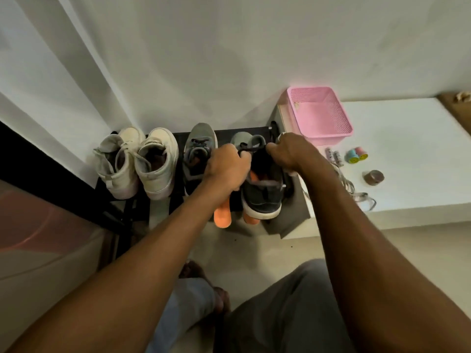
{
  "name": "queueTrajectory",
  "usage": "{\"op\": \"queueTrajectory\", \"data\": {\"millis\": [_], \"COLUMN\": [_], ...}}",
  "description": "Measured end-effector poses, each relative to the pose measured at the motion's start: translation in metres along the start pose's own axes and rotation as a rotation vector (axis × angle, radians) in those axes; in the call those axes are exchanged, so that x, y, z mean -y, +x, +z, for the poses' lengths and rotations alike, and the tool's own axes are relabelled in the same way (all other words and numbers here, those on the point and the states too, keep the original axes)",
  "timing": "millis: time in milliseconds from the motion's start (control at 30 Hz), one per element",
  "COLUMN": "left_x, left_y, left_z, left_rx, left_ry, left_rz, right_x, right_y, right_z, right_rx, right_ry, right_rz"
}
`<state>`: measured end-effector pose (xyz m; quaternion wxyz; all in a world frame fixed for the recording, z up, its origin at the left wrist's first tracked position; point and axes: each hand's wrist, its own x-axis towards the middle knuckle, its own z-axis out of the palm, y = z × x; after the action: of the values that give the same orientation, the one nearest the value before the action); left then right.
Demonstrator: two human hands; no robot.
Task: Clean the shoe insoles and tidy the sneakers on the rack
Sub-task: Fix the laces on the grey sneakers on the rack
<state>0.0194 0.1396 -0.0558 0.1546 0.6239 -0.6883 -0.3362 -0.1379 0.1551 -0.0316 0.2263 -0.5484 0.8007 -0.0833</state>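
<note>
On the black shoe rack (226,135) stand a pair of white high-top sneakers (137,161) at the left and a grey sneaker (197,151) in the middle. A dark grey sneaker (262,200) stands at the right end. My left hand (226,169) and my right hand (290,151) each pinch an end of its dark lace (252,149), stretched between them over the shoe's opening. An orange insole (223,215) sticks out below my left hand. A second orange insole (251,219) shows inside and under the dark sneaker.
A pink plastic basket (321,115) sits on a white low surface (407,161) right of the rack. Small spools (355,155), a roll of tape (373,177) and loose laces (356,192) lie there too. A white curtain hangs at the left. My knees are below.
</note>
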Motion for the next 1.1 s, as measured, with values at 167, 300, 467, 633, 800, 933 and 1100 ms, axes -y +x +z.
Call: {"op": "queueTrajectory", "data": {"millis": [167,300,467,633,800,933,1100], "left_x": [0.024,0.044,0.045,0.037,0.034,0.047,0.04], "left_y": [0.016,0.032,0.04,0.044,0.047,0.044,0.038], "left_z": [0.023,0.022,0.017,0.015,0.006,0.013,0.018], "left_rx": [-0.029,-0.108,-0.13,-0.203,-0.202,-0.034,-0.005], "left_ry": [0.01,0.085,0.005,-0.21,-0.314,-0.124,0.014], "left_rz": [-0.027,-0.039,-0.045,0.117,0.185,0.085,0.091], "right_x": [-0.011,-0.012,-0.004,-0.002,-0.038,-0.032,-0.011], "right_y": [0.005,0.009,0.024,0.039,0.053,0.053,0.055], "right_z": [0.048,0.057,0.064,0.06,0.061,0.065,0.072], "right_rx": [-0.256,-0.299,-0.261,-0.152,-0.051,-0.104,-0.215], "right_ry": [0.146,0.226,0.471,1.176,1.827,1.463,0.627], "right_rz": [0.012,-0.031,-0.012,0.379,0.727,0.659,0.084]}}
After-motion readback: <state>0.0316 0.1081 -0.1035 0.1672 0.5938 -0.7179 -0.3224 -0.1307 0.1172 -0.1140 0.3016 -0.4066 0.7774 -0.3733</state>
